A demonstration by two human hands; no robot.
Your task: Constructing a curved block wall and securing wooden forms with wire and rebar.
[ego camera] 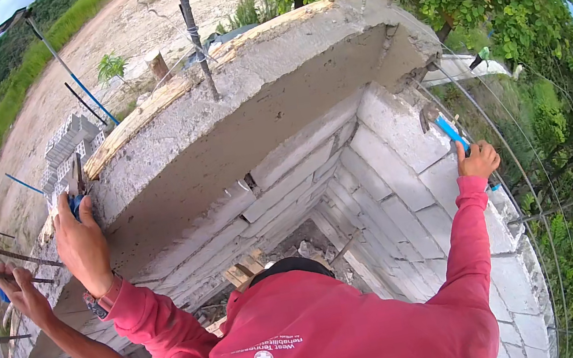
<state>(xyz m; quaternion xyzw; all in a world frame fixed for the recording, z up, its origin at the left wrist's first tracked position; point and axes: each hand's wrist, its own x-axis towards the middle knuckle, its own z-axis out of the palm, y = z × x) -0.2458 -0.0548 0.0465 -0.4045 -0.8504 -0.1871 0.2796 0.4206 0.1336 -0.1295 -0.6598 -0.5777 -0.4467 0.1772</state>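
Observation:
My left hand (82,243), with a watch at the wrist, is at the left end of the concrete beam (169,141). It grips dark-jawed pliers (76,180) with blue handles, jaws pointing up and away. My right hand (477,160) is over the block wall at the right, closed on the blue handle of a hammer (449,131). The hammer's metal head lies close to the top of a grey block (397,123). Wood boards (129,113) line the beam's outer edge. A steel bar (196,42) with wire around it stands up from the beam.
A co-worker's bare arm (96,357) reaches in at left, its hand beside rebar (11,270) and a blue thing. Bent bars (507,129) and wires run along the right wall. Below lie rubble and wood pieces (244,268) between block walls. Stacked blocks (71,144) stand outside.

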